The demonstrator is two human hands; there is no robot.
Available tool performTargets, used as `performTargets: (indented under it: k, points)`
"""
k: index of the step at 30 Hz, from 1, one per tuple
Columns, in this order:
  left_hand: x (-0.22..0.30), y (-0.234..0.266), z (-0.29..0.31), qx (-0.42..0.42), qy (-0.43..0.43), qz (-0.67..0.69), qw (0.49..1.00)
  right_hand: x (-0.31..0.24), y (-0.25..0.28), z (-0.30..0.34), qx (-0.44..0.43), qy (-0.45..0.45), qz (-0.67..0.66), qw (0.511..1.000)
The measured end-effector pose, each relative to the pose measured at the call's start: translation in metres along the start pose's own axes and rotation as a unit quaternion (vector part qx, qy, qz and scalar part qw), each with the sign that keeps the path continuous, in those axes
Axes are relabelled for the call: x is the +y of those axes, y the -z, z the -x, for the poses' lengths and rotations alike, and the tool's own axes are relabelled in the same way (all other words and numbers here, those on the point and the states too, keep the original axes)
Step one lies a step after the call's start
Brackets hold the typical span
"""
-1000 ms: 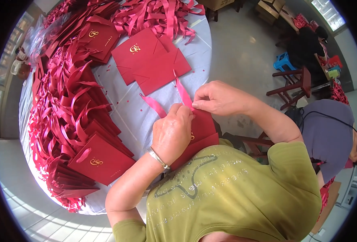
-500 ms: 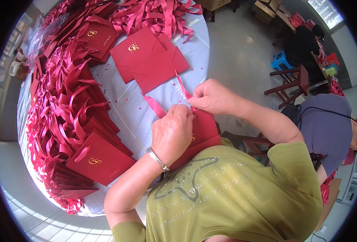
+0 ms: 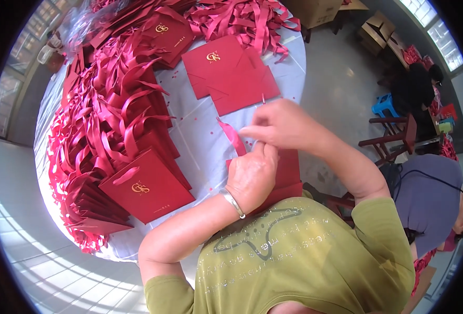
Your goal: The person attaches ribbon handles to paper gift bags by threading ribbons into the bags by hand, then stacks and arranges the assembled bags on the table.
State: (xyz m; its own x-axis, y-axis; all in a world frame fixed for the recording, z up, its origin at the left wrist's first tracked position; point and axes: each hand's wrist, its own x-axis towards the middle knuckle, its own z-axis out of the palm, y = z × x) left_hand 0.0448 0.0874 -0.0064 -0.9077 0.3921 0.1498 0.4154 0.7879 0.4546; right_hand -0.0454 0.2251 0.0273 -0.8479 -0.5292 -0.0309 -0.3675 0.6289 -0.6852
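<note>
A red paper gift bag (image 3: 288,175) rests against my front at the table's near edge. My left hand (image 3: 252,175), with a silver bangle on its wrist, is closed on the bag's upper edge; its fingertips are partly covered by my other hand. A pink-red ribbon (image 3: 232,137) rises from the bag beside it. Just above, my right hand (image 3: 286,125) is bent over the bag's rim with curled fingers, and a ribbon tip shows past its knuckles. What lies between those fingers is mostly hidden. Beyond, flat red bags (image 3: 231,78) overlap on the cloth.
Rows of finished-looking red bags with ribbon handles (image 3: 111,115) fill the table's left side. A heap of loose ribbons (image 3: 242,23) lies at the far edge. The table has a pale cloth (image 3: 189,141). To the right are a person in purple (image 3: 428,199), a wooden stool (image 3: 399,136) and a blue stool (image 3: 384,104).
The view has shifted, so the table sits further right and higher. My right hand has moved over the bag's rim, closer to my left fingers, and now covers most of the second ribbon end.
</note>
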Motion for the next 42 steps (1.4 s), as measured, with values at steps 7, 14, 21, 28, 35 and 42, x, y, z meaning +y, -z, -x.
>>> performTargets:
  k: [7,14,21,28,35,42]
  points:
    - [-0.007,-0.004,0.002,0.018,-0.018,-0.007,1.000,0.004,-0.028,-0.041,-0.155,-0.030,-0.131,0.979]
    - [-0.005,-0.004,0.000,0.016,-0.042,0.009,0.999,0.009,-0.028,-0.029,-0.019,0.002,-0.047,0.999]
    - [-0.020,0.013,-0.012,-0.007,0.074,0.098,0.992,0.046,-0.001,0.045,0.178,-0.074,-0.190,0.963]
    - [-0.037,0.018,-0.027,0.012,0.131,0.265,0.955,0.043,-0.062,0.160,0.057,-0.155,-0.534,0.829]
    - [-0.033,0.052,-0.030,0.152,0.180,0.558,0.796,-0.010,0.000,0.098,0.309,-0.057,-0.449,0.837]
    - [-0.040,0.097,-0.022,0.329,0.002,0.652,0.683,-0.054,0.050,0.028,0.356,0.354,0.156,0.851]
